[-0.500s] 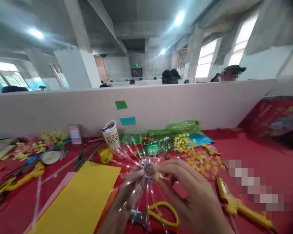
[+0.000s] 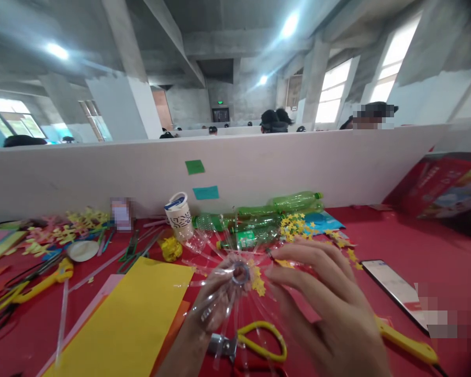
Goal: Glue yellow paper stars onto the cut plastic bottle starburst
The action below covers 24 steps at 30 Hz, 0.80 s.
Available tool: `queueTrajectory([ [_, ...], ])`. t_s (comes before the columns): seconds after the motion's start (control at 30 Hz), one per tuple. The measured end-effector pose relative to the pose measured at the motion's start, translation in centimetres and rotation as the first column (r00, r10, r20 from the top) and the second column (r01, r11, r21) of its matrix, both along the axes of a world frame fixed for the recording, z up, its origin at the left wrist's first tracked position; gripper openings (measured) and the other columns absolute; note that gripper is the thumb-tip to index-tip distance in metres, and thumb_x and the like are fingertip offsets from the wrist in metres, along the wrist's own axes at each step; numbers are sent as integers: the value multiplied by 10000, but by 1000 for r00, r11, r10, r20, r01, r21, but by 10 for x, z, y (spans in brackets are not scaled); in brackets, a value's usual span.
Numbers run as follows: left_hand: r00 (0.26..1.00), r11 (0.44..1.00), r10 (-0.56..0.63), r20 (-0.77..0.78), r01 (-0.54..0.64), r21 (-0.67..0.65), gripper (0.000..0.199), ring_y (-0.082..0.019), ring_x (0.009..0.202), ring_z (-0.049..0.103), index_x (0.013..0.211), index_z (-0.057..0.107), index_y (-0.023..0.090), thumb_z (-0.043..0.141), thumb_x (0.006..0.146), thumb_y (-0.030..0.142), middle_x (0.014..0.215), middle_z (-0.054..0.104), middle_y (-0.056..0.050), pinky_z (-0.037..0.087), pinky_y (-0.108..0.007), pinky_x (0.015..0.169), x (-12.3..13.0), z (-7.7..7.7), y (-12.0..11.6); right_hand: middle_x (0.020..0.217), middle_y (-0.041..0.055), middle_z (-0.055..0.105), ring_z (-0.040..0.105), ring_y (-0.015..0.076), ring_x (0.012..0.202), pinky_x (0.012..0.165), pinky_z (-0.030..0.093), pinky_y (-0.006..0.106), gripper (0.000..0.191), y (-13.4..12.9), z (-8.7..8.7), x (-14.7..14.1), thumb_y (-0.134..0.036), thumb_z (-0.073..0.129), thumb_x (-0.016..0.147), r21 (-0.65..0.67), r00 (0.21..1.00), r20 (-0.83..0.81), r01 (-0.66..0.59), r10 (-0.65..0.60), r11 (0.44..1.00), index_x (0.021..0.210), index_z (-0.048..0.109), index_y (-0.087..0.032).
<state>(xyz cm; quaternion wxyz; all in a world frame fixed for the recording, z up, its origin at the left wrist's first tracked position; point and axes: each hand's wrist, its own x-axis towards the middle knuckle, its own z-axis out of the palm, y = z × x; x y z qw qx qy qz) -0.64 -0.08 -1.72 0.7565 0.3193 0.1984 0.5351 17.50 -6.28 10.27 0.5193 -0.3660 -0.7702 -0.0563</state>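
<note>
My left hand (image 2: 212,298) is closed around the neck of a clear plastic bottle top (image 2: 241,273), whose mouth faces me. Long cut strips of the bottle splay out around it like petals. Just right of the neck is my right hand (image 2: 325,303), its fingers apart and apparently nothing between them. Small yellow paper stars (image 2: 258,280) show between the two hands, seen partly through the clear strips. Below the bottle top lies a tool with a yellow loop handle (image 2: 262,341) and a metal part. The palm side of my left hand is hidden.
Yellow paper (image 2: 129,314) lies left. Green bottles (image 2: 259,225) and a white cup (image 2: 178,217) stand or lie by the partition (image 2: 102,173). A phone (image 2: 394,293) and a yellow-handled tool (image 2: 408,343) are right; a yellow glue gun (image 2: 51,280) is far left.
My right hand has drawn back to the right from the bottle neck, its fingers spreading apart. My left hand still holds the bottle top, with its mouth more plainly in view.
</note>
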Motion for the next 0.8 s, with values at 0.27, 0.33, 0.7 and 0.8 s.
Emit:
queueTrajectory([
  [0.27,997,996,82,-9,-83,-40,273,-210,866,680,984,677,197,687,712,183,943,715,-68,526,-267,751,-2,-3,5,1349,47,415,302,283,1292,1004,357,451,115,9,-10,-7,-113,568,789,-222,995,95,48,-28,974,797,597,-224],
  [0.33,998,997,63,-8,-63,-35,299,-211,854,678,1009,670,189,688,710,197,941,711,-75,525,-276,742,-1,0,5,1364,42,399,293,282,1302,1013,347,452,132,7,-8,-5,-94,564,765,-239,993,113,38,-11,970,790,580,-223],
  [0.7,998,999,15,-62,-12,45,241,-247,881,666,953,676,178,690,718,232,888,697,-78,515,-352,801,7,22,1,1300,51,454,315,289,1277,1001,337,465,59,3,-7,-8,-223,626,801,-182,994,107,53,-34,982,854,604,-238],
  [0.8,998,1000,21,-61,-20,24,222,-255,907,662,925,680,184,694,708,229,889,702,-70,514,-375,836,8,21,2,1338,30,423,286,283,1295,1008,333,475,45,6,-10,-10,-233,613,814,-246,997,72,41,-24,969,854,615,-254],
])
